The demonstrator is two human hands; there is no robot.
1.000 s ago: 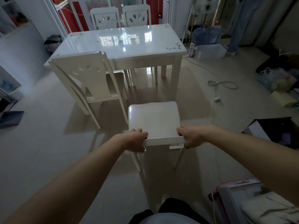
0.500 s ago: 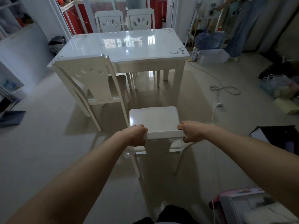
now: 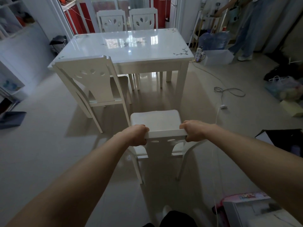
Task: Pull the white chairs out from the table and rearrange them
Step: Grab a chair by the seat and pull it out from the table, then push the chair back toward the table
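Head view | left hand (image 3: 136, 135) and right hand (image 3: 192, 131) gripping top-rail ends of near chair (image 3: 155, 120) | near chair on floor, apart from table (image 3: 131, 46) | second chair (image 3: 91, 79) further left, at table near edge | far-left chair (image 3: 112, 22), far-right chair (image 3: 143, 20) at table far edge

The nearest chair (image 3: 155, 120) stands apart from the surface (image 3: 131, 46), on its near side. A second chair (image 3: 91, 79) sits at the surface's near-left edge; a third chair (image 3: 111, 22) and a fourth chair (image 3: 143, 20) stand beyond its far edge.
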